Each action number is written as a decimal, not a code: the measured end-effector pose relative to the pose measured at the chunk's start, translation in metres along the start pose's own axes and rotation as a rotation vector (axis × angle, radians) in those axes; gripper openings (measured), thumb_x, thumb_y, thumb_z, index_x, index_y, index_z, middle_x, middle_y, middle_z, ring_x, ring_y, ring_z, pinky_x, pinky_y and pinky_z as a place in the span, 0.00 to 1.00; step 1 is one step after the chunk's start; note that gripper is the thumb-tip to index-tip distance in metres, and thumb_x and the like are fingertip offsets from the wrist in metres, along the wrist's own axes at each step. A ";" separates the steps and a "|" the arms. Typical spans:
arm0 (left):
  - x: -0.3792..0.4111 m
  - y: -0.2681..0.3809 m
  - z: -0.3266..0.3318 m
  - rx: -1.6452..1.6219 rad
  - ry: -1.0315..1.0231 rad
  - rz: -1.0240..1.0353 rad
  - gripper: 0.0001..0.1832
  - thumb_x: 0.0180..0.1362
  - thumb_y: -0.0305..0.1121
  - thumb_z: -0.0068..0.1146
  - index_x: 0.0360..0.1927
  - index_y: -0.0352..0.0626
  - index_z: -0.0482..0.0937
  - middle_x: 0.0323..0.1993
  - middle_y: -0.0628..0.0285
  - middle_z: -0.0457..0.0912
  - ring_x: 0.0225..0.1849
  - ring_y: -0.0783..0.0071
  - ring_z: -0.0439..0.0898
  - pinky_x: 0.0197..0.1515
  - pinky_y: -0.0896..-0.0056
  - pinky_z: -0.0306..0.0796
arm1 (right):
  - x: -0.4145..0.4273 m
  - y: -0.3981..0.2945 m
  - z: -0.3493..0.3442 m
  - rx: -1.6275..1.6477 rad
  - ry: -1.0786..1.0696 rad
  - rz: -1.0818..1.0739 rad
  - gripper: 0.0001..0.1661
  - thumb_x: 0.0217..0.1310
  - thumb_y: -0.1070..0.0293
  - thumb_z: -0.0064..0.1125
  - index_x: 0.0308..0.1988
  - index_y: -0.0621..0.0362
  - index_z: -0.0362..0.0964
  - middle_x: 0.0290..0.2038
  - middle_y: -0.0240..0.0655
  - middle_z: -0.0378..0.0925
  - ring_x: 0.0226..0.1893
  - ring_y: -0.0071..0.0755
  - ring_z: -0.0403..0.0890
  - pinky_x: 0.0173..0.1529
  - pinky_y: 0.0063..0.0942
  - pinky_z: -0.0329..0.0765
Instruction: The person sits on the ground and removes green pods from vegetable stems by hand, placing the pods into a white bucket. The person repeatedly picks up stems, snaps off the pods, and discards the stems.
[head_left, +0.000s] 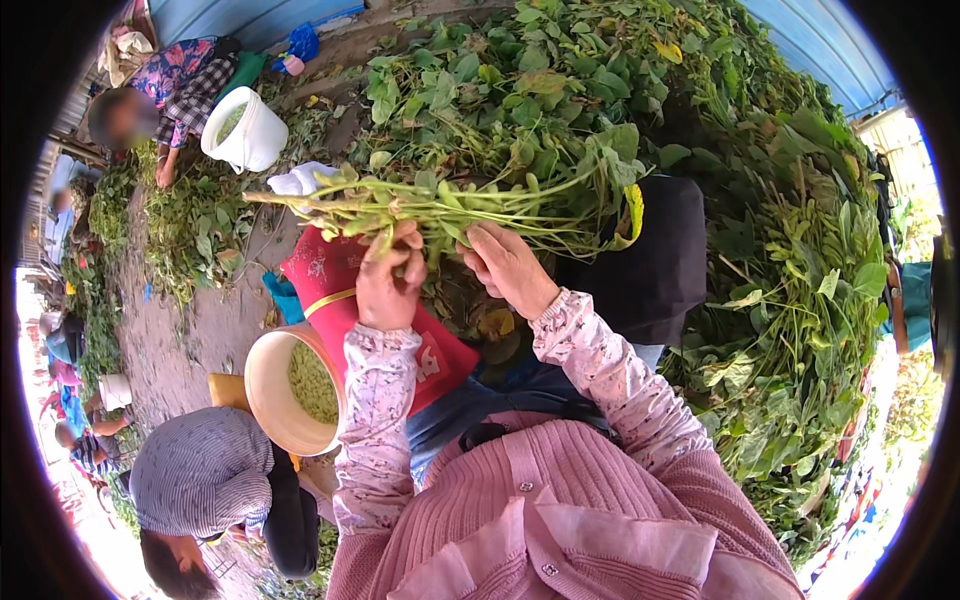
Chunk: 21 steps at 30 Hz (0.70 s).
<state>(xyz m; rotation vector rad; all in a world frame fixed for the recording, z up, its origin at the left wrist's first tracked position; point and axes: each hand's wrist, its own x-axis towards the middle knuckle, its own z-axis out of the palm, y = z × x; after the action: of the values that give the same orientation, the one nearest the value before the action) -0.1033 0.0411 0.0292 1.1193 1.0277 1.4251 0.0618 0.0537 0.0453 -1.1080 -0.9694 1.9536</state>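
In the head view, a bunch of uprooted green bean plants (517, 199), probably soybean, lies crosswise before me, its bare stem ends pointing left. My left hand (388, 281) has its fingers curled around pods and stems near the root end. To its right, my right hand (506, 262) pinches a green pod or stem at the lower side of the bunch between thumb and finger. A red cover (352, 300) with a yellow band lies over my left leg, and a dark cover (637, 262) over my right knee. Below the bunch, leaf litter shows between my legs.
A pale bucket (259, 397) holding light green beans or pods stands by my left arm. Heaped leafy plants (795, 315) spread ahead and right. One person (202, 472) bends at lower left; another (176, 90) works by a white bucket (259, 139). More people sit farther left.
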 end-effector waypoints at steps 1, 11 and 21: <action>-0.006 -0.007 0.001 0.026 -0.054 0.001 0.12 0.53 0.21 0.42 0.41 0.34 0.71 0.34 0.64 0.72 0.18 0.85 0.63 0.17 0.86 0.54 | 0.001 -0.001 -0.001 0.019 0.008 0.044 0.12 0.65 0.58 0.38 0.35 0.52 0.63 0.20 0.18 0.57 0.15 0.08 0.52 0.15 0.10 0.47; -0.044 -0.050 0.028 -0.384 0.135 -0.545 0.05 0.58 0.33 0.52 0.32 0.44 0.75 0.17 0.76 0.67 0.14 0.89 0.56 0.16 0.86 0.47 | -0.007 0.060 -0.024 -0.638 0.002 -0.269 0.10 0.61 0.67 0.39 0.37 0.62 0.61 0.20 0.38 0.68 0.20 0.37 0.70 0.24 0.31 0.66; -0.045 -0.041 0.020 -0.282 -0.003 -0.602 0.05 0.58 0.33 0.51 0.30 0.43 0.74 0.16 0.76 0.64 0.14 0.90 0.56 0.16 0.86 0.47 | 0.005 0.093 -0.040 -1.266 -0.181 -0.800 0.04 0.56 0.73 0.45 0.30 0.62 0.61 0.22 0.45 0.67 0.22 0.47 0.73 0.29 0.36 0.71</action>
<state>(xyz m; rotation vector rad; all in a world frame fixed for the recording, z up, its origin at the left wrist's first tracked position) -0.0727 0.0025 -0.0119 0.5391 1.0124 1.0340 0.0772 0.0227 -0.0494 -0.8439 -2.4167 0.6661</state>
